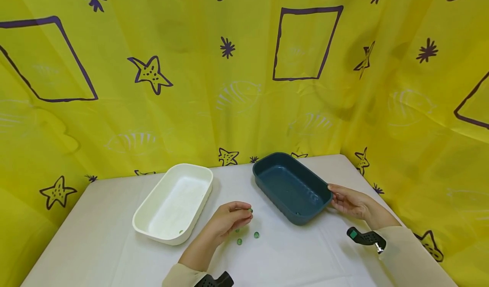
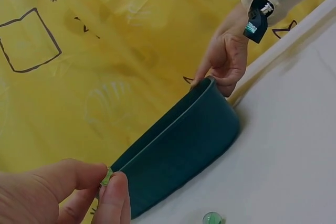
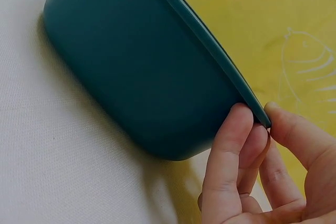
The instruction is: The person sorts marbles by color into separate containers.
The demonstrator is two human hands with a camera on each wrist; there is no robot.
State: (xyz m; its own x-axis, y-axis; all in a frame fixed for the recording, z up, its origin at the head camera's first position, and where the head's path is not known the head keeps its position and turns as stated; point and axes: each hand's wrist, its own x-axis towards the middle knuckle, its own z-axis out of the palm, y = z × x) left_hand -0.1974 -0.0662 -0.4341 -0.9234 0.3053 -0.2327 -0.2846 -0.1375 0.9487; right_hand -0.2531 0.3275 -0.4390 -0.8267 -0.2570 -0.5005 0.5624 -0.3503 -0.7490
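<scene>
Between thumb and fingertips, my left hand (image 1: 229,220) pinches a small clear green marble (image 2: 106,176), held above the table to the left of a dark teal plastic basin (image 1: 280,212). My right hand (image 1: 351,202) grips that basin's rim at its right corner, thumb on one side and fingers on the other, as the right wrist view shows (image 3: 252,124). One green marble (image 1: 298,213) lies inside the basin near its front end. On the white cloth by my left hand lie three more, among them a marble (image 1: 256,234) and another marble (image 1: 239,241).
A white plastic basin (image 1: 152,236) stands to the left of my left hand, with a small green marble (image 1: 181,232) at its near end. Yellow patterned curtains (image 1: 191,108) hang behind and beside the white-covered table (image 1: 107,236).
</scene>
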